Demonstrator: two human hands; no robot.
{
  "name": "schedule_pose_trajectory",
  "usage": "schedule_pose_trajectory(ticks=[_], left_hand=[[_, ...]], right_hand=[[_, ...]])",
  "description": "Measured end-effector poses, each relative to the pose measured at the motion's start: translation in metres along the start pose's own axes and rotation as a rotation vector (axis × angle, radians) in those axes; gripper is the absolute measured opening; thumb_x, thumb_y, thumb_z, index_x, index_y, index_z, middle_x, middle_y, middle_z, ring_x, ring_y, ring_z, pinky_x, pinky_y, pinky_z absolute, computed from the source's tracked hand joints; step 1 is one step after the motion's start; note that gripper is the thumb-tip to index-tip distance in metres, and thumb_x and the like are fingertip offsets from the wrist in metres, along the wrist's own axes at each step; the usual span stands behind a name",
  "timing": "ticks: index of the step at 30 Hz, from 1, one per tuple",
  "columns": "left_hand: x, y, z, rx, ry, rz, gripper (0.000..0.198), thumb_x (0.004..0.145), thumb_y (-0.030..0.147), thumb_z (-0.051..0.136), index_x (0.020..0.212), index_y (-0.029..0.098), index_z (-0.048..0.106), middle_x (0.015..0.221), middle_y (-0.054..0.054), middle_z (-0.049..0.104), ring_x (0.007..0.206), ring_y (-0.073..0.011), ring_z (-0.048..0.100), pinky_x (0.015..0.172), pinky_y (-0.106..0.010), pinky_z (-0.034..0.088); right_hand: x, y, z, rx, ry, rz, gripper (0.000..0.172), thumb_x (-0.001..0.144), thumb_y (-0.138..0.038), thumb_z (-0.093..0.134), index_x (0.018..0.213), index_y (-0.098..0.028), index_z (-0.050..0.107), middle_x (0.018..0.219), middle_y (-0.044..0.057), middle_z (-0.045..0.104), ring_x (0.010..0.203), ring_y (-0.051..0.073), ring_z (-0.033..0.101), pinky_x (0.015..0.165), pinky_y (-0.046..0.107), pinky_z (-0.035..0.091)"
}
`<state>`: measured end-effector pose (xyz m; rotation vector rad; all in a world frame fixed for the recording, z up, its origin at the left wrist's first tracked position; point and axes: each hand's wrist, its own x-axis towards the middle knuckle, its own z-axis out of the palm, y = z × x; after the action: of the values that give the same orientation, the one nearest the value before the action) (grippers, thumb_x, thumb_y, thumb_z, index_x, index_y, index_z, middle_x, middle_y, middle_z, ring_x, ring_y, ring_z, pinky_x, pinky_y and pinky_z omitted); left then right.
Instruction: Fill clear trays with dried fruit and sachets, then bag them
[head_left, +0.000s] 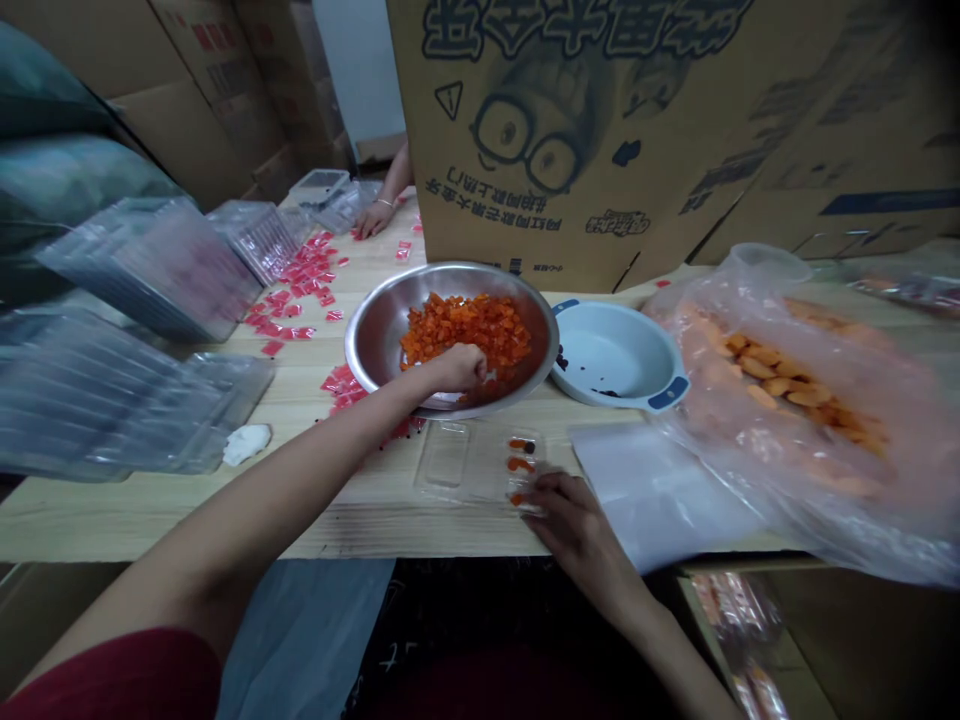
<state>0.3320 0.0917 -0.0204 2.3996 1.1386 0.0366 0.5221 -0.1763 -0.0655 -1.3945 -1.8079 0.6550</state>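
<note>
At your nine o'clock lie stacks of clear plastic trays (142, 330), thin and springy, the kind that slide off one another; beside them a small white wad (246, 443) sits on the wooden table (360, 510). Toward eleven o'clock, red wrappers (300, 290) are scattered, and another person's hand (373, 218) rests far off at the table's back edge.

Your left hand (454, 368) is down in the steel bowl (375, 330) at twelve o'clock, fingers curled closed among the orange cubes (465, 325). It looks like a pinch of them is in the fingers, but you cannot see it outright. The cubes seem soft, light and likely sticky, so take few at a time with the fingertips and don't squeeze.

Just this side of the bowl lies a small clear tray (469, 465), a few orange pieces already in its right-hand pockets. Your right hand (574, 520) is at five o'clock from that tray, fingertips touching its right end and holding it down, not gripping. It is flimsy and will skate; press on the rim.

At one o'clock is a white bowl (615, 355), nearly empty, then at three o'clock a slack plastic bag (787, 400) of paler orange pieces.
</note>
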Motion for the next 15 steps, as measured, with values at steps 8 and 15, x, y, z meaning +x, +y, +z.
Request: schedule_pose_trajectory(ticks=[8,15], left_hand=[[-0.004,0.001,-0.023,-0.078,0.123,0.023,0.028,0.074,0.007,0.062,0.093,0.018,0.08,0.083,-0.001,0.077,0.075,-0.0162,0.067,0.074,-0.025,0.047],[-0.074,0.035,-0.025,-0.344,0.574,0.102,0.017,0.095,0.028,0.064,0.099,0.019,0.078,0.091,-0.005,0.075,0.081,-0.0173,0.067,0.078,-0.031,0.053]], right_hand=[[0.15,-0.02,-0.053,-0.323,-0.052,-0.171,0.018,0.098,-0.019,0.06,0.105,-0.021,0.076,0.11,0.01,0.076,0.107,0.027,0.068,0.097,0.042,0.053],[0.269,0.021,0.006,-0.564,-0.339,0.062,0.019,0.068,-0.004,0.083,0.078,-0.018,0.074,0.084,0.01,0.077,0.086,0.027,0.073,0.08,0.032,0.054]])
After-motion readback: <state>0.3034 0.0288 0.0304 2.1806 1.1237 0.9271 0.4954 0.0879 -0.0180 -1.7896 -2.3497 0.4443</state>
